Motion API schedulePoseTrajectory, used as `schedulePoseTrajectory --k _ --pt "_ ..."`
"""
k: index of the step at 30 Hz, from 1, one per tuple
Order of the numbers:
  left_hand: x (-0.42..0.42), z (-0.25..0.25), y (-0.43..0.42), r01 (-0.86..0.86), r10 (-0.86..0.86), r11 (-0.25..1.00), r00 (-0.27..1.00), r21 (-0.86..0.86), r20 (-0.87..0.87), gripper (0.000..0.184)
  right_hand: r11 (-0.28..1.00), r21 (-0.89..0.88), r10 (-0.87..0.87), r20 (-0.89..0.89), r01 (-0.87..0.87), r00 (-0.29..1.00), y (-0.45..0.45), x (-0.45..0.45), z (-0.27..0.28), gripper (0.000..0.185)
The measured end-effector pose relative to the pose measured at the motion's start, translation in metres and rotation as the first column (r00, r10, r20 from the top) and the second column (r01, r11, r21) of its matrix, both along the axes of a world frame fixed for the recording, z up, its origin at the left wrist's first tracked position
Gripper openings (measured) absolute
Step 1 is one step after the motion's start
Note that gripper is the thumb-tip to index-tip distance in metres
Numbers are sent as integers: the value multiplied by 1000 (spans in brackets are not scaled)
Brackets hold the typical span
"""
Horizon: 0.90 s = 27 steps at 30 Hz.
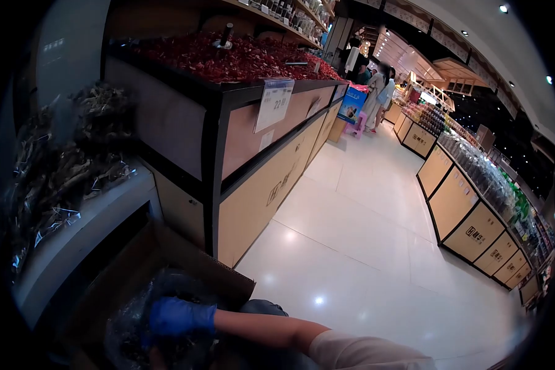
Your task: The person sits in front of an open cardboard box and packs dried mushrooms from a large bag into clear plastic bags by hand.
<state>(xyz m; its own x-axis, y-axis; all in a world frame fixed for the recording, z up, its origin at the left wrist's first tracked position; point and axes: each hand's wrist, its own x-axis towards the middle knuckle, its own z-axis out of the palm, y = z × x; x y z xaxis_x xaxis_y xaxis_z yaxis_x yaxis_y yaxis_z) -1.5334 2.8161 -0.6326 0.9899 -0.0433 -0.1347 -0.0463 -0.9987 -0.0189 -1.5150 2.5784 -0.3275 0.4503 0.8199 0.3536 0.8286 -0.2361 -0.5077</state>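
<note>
My right hand [180, 316], in a blue glove, reaches down into a clear plastic bag [120, 330] inside an open cardboard box [213, 271]. Dark, dry-looking pieces show dimly in the bag. The fingers point down into the shadow, so whether they hold anything is hidden. Just below the glove, at the bottom edge, a dim skin-toned patch seems to be part of my left hand [158, 359]. Its fingers cannot be made out.
Left of the box, a pale-edged bin [98, 213] holds dried brown goods [74, 148]. Ahead stands a wooden counter [259, 203] heaped with red dried goods [253, 58]. Display counters [468, 216] line the right of the tiled aisle [333, 246]. People [376, 92] stand far back.
</note>
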Motion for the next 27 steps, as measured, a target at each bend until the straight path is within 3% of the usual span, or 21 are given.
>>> schedulePoseTrajectory --k 3,4,5,6,7,9,10,12,13,15,18,20,22,23,24,25,26,27 --pt "-4 -12 11 -1 2 999 1000 -40 14 43 999 -15 -46 -14 45 999 -4 7 -2 19" --pt "-6 -19 15 4 -1 996 999 -86 37 43 998 16 -66 9 66 998 -5 7 -3 18" --pt "-5 -37 24 -4 20 980 997 -201 81 42 995 -78 -62 -46 58 997 -5 8 -5 19" --pt "-14 -21 25 -33 23 992 996 118 88 42 996 -70 -60 -50 56 997 -3 9 -8 19" --pt "-13 -8 24 -34 24 992 996 125 88 42 996 -65 -66 -57 62 996 -2 11 -13 19" --pt "-13 9 19 88 -72 989 988 115 -140 34 996 -62 -69 -63 65 996 -1 13 -17 19" --pt "-18 21 19 86 -69 990 988 116 -140 34 995 -70 -76 -77 70 994 -1 13 -18 20" --pt "-32 49 23 168 -163 919 986 -358 44 37 994 -76 -83 -91 76 992 -2 10 -14 20" --pt "-33 55 21 169 -163 920 985 -354 47 37 992 -96 -96 -97 86 991 -3 9 -11 20" --pt "-38 64 20 265 -150 882 942 -391 301 33 989 -111 -106 -104 95 989 -3 8 -9 19" --pt "-44 58 30 240 -165 833 968 -498 190 33 994 -62 -91 -87 86 992 -6 6 -3 19" --pt "-48 52 40 178 -128 789 984 -589 126 33 989 -134 -74 -66 65 995 -6 3 4 20" --pt "-59 47 46 266 -210 893 960 -363 185 35 995 -92 -49 -33 45 998 -7 2 6 21" --pt "-61 71 42 361 -352 932 908 1 227 37 997 -78 -18 -34 15 999 -1 9 -8 22" --pt "-69 118 28 325 -273 890 941 -320 199 39 997 -82 -3 2 3 1000 -2 9 0 22" --pt "-76 119 29 272 -204 872 958 -407 202 40 995 -93 -32 -44 28 999 -5 5 8 21" --pt "-83 160 14 44 -67 856 997 -515 -26 41 988 -144 -62 -54 54 997 -9 2 18 20" --pt "-84 147 23 88 -79 777 996 -624 42 34 979 -196 -84 -113 60 990 -9 5 12 20"
